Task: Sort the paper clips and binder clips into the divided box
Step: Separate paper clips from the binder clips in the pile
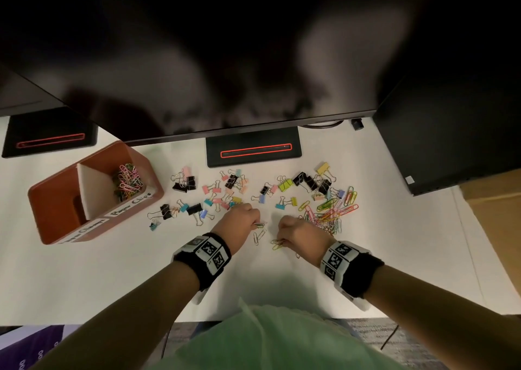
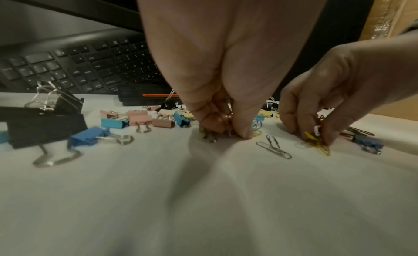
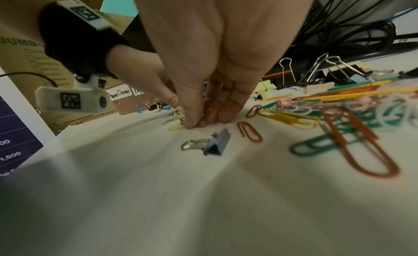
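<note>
Box [image 1: 56,197] at far left of surface [image 1: 84,279]: one compartment has paper clips [image 1: 128,180], other looks empty. Most work left: binder clips [image 1: 225,189] spread in middle, clip pile [image 1: 329,209] right. Left hand [image 1: 239,219] pinches clips; right hand [image 1: 296,233] pinches yellow clips [image 1: 277,244]. Monitor stand [image 1: 253,149] bounds rear; near side of surface free, path to box crosses binder clips.

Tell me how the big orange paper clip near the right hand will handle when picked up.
The big orange paper clip looks like thin coated wire, so probably light. It lies flat on the table, so likely hard to pinch. It overlaps a green clip, which may snag.
</note>
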The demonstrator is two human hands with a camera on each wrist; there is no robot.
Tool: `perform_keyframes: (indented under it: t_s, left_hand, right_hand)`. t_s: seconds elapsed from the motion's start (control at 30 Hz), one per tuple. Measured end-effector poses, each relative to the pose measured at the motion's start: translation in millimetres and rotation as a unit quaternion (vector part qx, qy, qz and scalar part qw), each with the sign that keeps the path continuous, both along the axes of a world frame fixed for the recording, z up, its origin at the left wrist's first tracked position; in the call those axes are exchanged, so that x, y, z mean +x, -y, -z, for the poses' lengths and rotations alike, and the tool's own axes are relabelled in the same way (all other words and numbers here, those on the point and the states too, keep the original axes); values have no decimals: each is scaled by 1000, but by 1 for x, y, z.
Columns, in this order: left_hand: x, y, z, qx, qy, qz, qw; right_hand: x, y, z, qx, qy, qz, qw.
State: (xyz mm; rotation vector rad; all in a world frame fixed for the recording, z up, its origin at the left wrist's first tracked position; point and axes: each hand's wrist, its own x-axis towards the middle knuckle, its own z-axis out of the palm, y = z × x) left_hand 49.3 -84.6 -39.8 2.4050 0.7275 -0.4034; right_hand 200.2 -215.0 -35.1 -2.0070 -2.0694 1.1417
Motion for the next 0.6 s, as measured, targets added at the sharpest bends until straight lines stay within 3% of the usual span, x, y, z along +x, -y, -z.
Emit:
perform_keyframes:
  t_s: [0.3,0.47,0.6]
  left_hand:
    - [-3,2,12,42,-33,14,998]
    - [-7,-1,7,35,-9,8,999]
    - [-24,-13,-16,2,62,-49,997]
  right_hand:
    - [-9,-20,-3,-16,54,0,998]
    - [-14,-27,-10,-43,106,-36,993]
    - [-18,-31,-16,-53,107,-44,992]
